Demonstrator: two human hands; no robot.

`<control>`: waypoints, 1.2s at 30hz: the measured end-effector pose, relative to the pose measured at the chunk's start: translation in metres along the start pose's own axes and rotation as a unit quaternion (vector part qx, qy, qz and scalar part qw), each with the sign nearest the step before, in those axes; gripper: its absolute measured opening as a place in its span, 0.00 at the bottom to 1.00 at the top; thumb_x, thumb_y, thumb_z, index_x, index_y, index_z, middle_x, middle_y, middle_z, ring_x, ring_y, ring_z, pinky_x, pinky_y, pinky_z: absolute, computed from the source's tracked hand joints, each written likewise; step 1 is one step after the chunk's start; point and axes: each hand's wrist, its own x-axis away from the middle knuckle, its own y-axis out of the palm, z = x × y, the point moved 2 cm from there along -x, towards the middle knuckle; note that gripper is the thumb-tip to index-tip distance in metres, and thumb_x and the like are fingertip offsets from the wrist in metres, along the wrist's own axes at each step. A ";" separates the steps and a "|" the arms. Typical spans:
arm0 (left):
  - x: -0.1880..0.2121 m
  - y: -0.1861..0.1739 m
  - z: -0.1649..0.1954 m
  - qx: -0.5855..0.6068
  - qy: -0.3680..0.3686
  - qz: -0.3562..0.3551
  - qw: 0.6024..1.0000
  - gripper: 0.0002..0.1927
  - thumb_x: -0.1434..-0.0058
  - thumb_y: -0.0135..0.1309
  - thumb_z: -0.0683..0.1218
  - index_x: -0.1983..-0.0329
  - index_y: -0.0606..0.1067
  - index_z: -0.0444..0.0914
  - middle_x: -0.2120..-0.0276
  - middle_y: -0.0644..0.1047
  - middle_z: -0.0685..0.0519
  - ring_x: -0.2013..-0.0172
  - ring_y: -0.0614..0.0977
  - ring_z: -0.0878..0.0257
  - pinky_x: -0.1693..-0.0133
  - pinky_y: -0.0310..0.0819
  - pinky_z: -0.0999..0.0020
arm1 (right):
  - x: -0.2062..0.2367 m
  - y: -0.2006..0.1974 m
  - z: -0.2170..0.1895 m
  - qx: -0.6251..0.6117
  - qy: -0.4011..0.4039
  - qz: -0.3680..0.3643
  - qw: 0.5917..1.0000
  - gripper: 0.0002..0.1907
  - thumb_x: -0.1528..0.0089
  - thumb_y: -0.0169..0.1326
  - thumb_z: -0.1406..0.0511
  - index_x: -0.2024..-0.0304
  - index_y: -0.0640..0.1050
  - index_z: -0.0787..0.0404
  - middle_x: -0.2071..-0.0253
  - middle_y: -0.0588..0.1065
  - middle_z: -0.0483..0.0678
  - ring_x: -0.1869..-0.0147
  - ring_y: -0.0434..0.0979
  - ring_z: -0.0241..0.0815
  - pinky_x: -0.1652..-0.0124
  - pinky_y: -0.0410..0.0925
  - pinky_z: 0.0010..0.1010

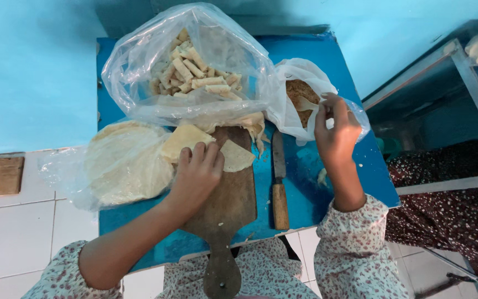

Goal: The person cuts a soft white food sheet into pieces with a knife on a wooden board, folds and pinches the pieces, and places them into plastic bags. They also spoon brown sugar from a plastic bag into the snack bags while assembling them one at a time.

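The left hand (197, 169) lies palm down on the wooden cutting board (229, 202), fingers held loosely together and slightly curled, pressing on a pale dough wrapper (185, 139) at the board's upper left corner. The wrapper is thin, matte and cream-coloured, cut to a rough wedge; a second, similar piece (237, 156) lies just right of the fingers on the same board. The right hand (336, 133) is raised to the right of the board, fingers partly bent and closed around something small and pale at the mouth of a white plastic bag (300, 83); exactly what it pinches cannot be told. That bag holds a brown, crumbly filling (297, 91). The board is dark, worn wood with a long handle pointing toward the person. Immediately right of it lies a knife (279, 182) with a dull blade and a light wooden handle, parallel to the board. Left of the board sits a stack of round flat wrappers (125, 163), partly under thin clear plastic. Above the board stands a large clear plastic bag (189, 63), crinkled and glossy, holding many small rolled pastries (197, 75), pale and cylindrical. All rests on a blue table (305, 199). Both sleeves are light floral fabric.
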 end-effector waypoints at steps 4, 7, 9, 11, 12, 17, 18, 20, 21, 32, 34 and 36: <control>0.001 0.001 -0.001 0.027 0.010 -0.014 0.999 0.14 0.47 0.53 0.48 0.60 0.77 0.37 0.58 0.73 0.50 0.55 0.73 0.55 0.57 0.66 0.58 | -0.002 -0.005 0.011 -0.062 0.056 0.009 0.996 0.13 0.36 0.58 0.79 0.50 0.77 0.67 0.62 0.82 0.53 0.60 0.86 0.40 0.59 0.77 0.29; 0.003 -0.002 -0.001 0.040 0.020 -0.008 0.999 0.14 0.48 0.53 0.47 0.59 0.77 0.37 0.58 0.73 0.50 0.55 0.73 0.55 0.57 0.66 0.57 | -0.006 -0.008 0.021 -0.088 0.112 0.017 0.990 0.12 0.35 0.61 0.77 0.50 0.77 0.68 0.62 0.82 0.54 0.61 0.84 0.38 0.61 0.77 0.28; 0.002 -0.003 -0.002 0.055 0.020 0.003 0.998 0.14 0.48 0.53 0.47 0.60 0.77 0.37 0.56 0.73 0.49 0.54 0.73 0.55 0.56 0.66 0.57 | -0.007 -0.009 0.026 -0.120 0.139 0.022 0.983 0.12 0.35 0.61 0.77 0.49 0.76 0.68 0.62 0.82 0.54 0.61 0.84 0.36 0.61 0.78 0.28; 0.003 -0.006 -0.004 0.060 0.016 0.020 0.998 0.15 0.49 0.53 0.47 0.59 0.77 0.37 0.55 0.74 0.49 0.54 0.73 0.55 0.55 0.67 0.56 | -0.006 -0.006 0.027 -0.123 0.137 0.024 0.983 0.13 0.35 0.60 0.77 0.49 0.76 0.68 0.62 0.82 0.54 0.60 0.84 0.36 0.60 0.78 0.28; 0.003 -0.007 -0.004 0.063 0.014 0.028 0.998 0.16 0.49 0.53 0.47 0.59 0.77 0.37 0.54 0.74 0.49 0.53 0.73 0.55 0.55 0.67 0.56 | -0.005 -0.004 0.026 -0.110 0.121 0.025 0.986 0.13 0.35 0.60 0.78 0.49 0.76 0.69 0.62 0.82 0.55 0.60 0.84 0.37 0.60 0.78 0.28; 0.004 -0.007 -0.007 0.059 0.013 0.010 0.998 0.16 0.49 0.53 0.47 0.58 0.77 0.37 0.54 0.74 0.49 0.53 0.73 0.54 0.55 0.66 0.56 | -0.001 0.008 0.028 -0.127 0.118 0.015 0.985 0.13 0.36 0.59 0.79 0.50 0.75 0.69 0.62 0.82 0.54 0.60 0.85 0.37 0.60 0.78 0.28; 0.004 -0.007 -0.007 0.061 0.012 0.008 0.998 0.16 0.49 0.54 0.47 0.58 0.77 0.37 0.54 0.74 0.49 0.53 0.73 0.54 0.55 0.66 0.56 | 0.000 0.007 0.031 -0.145 0.135 0.016 0.980 0.12 0.35 0.58 0.79 0.50 0.75 0.69 0.63 0.82 0.54 0.61 0.84 0.37 0.61 0.78 0.27; 0.004 -0.007 -0.007 0.064 0.012 0.014 0.998 0.16 0.49 0.54 0.47 0.58 0.77 0.37 0.54 0.74 0.49 0.53 0.73 0.54 0.55 0.66 0.56 | 0.000 0.005 0.038 -0.180 0.156 0.019 0.971 0.13 0.34 0.58 0.80 0.49 0.74 0.70 0.63 0.81 0.54 0.62 0.84 0.36 0.62 0.77 0.27; 0.003 -0.007 -0.007 0.066 0.012 0.018 0.998 0.16 0.48 0.54 0.47 0.58 0.77 0.37 0.54 0.74 0.49 0.54 0.73 0.54 0.55 0.66 0.56 | 0.000 0.004 0.042 -0.198 0.162 0.021 0.967 0.13 0.34 0.58 0.80 0.48 0.74 0.70 0.62 0.81 0.54 0.62 0.83 0.37 0.62 0.77 0.27; 0.004 -0.010 -0.012 0.088 0.012 0.036 0.995 0.16 0.49 0.54 0.47 0.58 0.78 0.37 0.53 0.75 0.48 0.53 0.74 0.53 0.55 0.66 0.55 | 0.000 -0.011 0.070 -0.326 0.212 0.046 0.920 0.16 0.33 0.57 0.81 0.45 0.70 0.70 0.60 0.81 0.57 0.60 0.82 0.38 0.58 0.75 0.28; 0.004 -0.010 -0.013 0.102 0.010 0.037 0.994 0.15 0.49 0.54 0.47 0.59 0.77 0.36 0.53 0.75 0.48 0.53 0.74 0.53 0.54 0.66 0.55 | 0.000 -0.012 0.067 -0.352 0.219 0.052 0.908 0.17 0.32 0.56 0.81 0.44 0.70 0.69 0.59 0.81 0.58 0.60 0.82 0.38 0.57 0.75 0.29; 0.003 -0.010 -0.014 0.112 0.005 0.039 0.993 0.14 0.49 0.55 0.46 0.60 0.77 0.36 0.52 0.75 0.48 0.53 0.74 0.52 0.54 0.66 0.54 | 0.000 -0.011 0.061 -0.387 0.226 0.039 0.893 0.17 0.32 0.57 0.81 0.44 0.70 0.69 0.59 0.80 0.58 0.60 0.81 0.39 0.58 0.73 0.29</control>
